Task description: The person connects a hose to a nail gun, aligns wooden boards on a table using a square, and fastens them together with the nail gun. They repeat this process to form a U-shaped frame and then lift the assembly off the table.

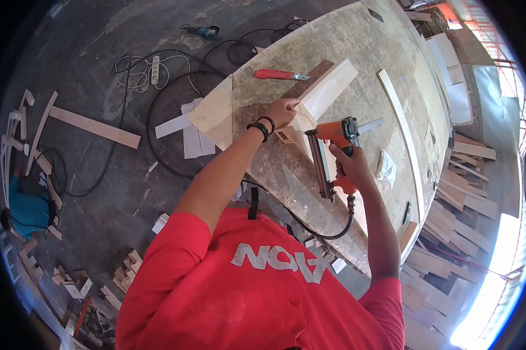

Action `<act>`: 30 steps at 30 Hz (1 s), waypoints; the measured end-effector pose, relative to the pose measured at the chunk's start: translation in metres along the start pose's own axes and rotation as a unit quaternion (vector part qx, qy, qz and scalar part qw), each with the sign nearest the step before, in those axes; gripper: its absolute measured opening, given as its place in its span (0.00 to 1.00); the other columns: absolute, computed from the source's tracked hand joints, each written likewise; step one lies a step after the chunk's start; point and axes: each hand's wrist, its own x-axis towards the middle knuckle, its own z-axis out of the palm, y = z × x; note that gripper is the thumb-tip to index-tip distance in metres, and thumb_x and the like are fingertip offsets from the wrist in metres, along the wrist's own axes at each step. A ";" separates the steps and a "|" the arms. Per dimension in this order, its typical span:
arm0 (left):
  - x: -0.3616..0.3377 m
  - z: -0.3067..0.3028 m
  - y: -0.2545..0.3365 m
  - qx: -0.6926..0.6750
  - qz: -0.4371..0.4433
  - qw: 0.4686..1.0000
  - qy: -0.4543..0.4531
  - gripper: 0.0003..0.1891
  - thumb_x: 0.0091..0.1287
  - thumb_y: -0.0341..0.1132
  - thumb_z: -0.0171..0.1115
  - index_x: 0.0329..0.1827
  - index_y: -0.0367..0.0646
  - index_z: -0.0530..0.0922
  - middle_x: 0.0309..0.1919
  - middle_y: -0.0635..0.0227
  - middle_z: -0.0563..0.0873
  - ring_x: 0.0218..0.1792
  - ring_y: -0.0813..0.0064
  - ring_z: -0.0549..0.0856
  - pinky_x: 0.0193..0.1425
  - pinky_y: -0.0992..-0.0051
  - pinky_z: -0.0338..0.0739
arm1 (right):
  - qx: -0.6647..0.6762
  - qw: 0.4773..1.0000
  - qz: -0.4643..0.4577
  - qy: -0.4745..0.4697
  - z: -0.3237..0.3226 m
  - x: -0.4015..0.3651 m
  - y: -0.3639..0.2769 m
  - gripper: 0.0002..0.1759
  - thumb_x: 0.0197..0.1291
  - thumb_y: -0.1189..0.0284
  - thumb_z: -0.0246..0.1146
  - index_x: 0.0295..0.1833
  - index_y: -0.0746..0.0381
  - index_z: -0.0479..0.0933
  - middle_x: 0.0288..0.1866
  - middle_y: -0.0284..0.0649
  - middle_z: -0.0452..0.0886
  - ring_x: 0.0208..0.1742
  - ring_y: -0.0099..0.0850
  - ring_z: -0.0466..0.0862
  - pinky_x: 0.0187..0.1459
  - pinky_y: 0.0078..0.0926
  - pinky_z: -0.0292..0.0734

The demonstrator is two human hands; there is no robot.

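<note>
My right hand is wrapped round the handle of an orange and black pneumatic nail gun. A black air hose runs from the base of its grip. The gun's head lies over a pale wooden assembly made of joined boards on the workbench. My left hand, with dark bands at the wrist, has its fingers closed on the near end of that assembly. A red utility knife lies beyond my left hand. Right of the gun is a long thin wood strip.
A clear plastic bag lies on the bench's right side. Wood offcuts are piled on the floor at right. At left are a power strip, cables, an angle grinder, boards and a crouching person.
</note>
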 end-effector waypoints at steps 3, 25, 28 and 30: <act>0.001 0.001 -0.005 -0.067 -0.018 0.998 -0.007 0.23 0.61 0.36 0.65 0.61 0.45 0.81 0.39 0.63 0.87 0.37 0.68 0.86 0.46 0.70 0.79 | 0.004 1.000 0.010 0.002 -0.004 0.000 -0.003 0.22 0.65 0.56 0.69 0.37 0.66 0.75 0.18 0.31 0.73 0.16 0.20 0.74 0.18 0.23 0.73; 0.006 -0.004 -0.016 -0.031 0.096 0.995 -0.013 0.22 0.62 0.32 0.65 0.61 0.42 0.80 0.41 0.62 0.87 0.40 0.71 0.84 0.49 0.72 0.78 | -0.013 0.999 0.015 0.027 -0.015 0.027 -0.012 0.26 0.63 0.53 0.69 0.28 0.65 0.74 0.17 0.33 0.72 0.14 0.22 0.74 0.17 0.24 0.71; 0.012 -0.003 -0.022 -0.024 0.093 0.995 -0.020 0.21 0.63 0.31 0.64 0.61 0.43 0.80 0.41 0.61 0.87 0.41 0.70 0.85 0.50 0.72 0.79 | -0.003 1.000 0.003 0.027 -0.017 0.029 -0.007 0.28 0.63 0.52 0.69 0.25 0.65 0.74 0.16 0.34 0.73 0.13 0.23 0.75 0.17 0.24 0.70; 0.016 -0.003 -0.025 -0.029 0.071 0.995 -0.056 0.22 0.64 0.31 0.63 0.63 0.39 0.78 0.48 0.61 0.86 0.47 0.72 0.84 0.54 0.73 0.78 | -0.008 1.000 -0.006 0.012 -0.017 0.029 -0.004 0.27 0.64 0.52 0.68 0.25 0.65 0.75 0.15 0.33 0.73 0.13 0.23 0.75 0.17 0.24 0.70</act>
